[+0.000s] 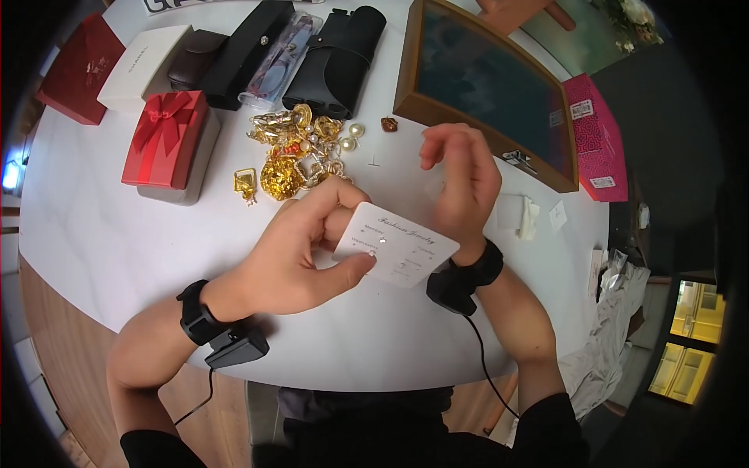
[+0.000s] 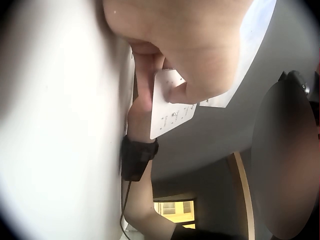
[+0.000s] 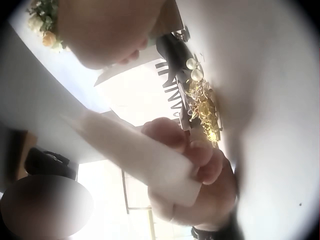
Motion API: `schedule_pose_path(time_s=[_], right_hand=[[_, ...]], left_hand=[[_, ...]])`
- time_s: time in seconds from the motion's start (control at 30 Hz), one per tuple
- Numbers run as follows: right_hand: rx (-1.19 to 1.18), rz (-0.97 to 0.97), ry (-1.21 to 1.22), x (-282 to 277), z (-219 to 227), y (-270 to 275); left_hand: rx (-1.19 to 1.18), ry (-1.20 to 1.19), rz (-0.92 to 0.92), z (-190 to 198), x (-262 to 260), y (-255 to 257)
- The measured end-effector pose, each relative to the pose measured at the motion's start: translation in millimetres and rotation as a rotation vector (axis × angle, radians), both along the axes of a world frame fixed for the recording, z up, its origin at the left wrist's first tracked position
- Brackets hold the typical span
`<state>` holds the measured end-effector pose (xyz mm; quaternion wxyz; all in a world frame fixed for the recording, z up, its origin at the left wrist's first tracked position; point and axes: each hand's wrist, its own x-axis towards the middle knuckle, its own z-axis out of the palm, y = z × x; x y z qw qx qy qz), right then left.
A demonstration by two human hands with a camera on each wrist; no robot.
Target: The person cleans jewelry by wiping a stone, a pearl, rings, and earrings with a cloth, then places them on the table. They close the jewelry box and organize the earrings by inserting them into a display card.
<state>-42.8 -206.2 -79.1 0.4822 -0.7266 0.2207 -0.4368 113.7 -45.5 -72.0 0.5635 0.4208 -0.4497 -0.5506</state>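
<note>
White earring card, pinched in the left hand above the worktop, keep steady, pressing lightly near the studs, beside the bent-fingered right hand, too blurred to call empty.

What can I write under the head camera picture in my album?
The left hand pinches a white jewelry card near shiny gold-coloured jewelry.

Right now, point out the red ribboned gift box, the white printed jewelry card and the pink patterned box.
Red ribboned gift box (image 1: 170, 148): head view, its lid.
White printed jewelry card (image 1: 396, 249): head view, middle of printed face.
Pink patterned box (image 1: 594, 144): head view, between its labels.
</note>
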Motion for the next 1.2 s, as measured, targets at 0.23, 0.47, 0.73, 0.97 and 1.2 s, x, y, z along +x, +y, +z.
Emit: schedule_pose_path(time_s=[0.23, 0.47, 0.73, 0.97, 1.2], right_hand=[[-0.464, 0.081, 0.418, 15, -7, -5], [-0.479, 0.072, 0.465, 18, -10, -6], [-0.483, 0.055, 0.472, 19, -13, -7], [-0.489, 0.054, 0.476, 19, -11, -7], [-0.460, 0.111, 0.425, 19, -14, -9]], left_hand=[[0.033, 0.036, -0.168, 2, 5, 0], [0.067, 0.119, -0.118, -9, 4, -4], [0.147, 0.136, -0.100, -5, 3, -5], [0.151, 0.109, -0.118, -4, 3, -5], [0.135, 0.117, -0.068, 1, 0, -5]])
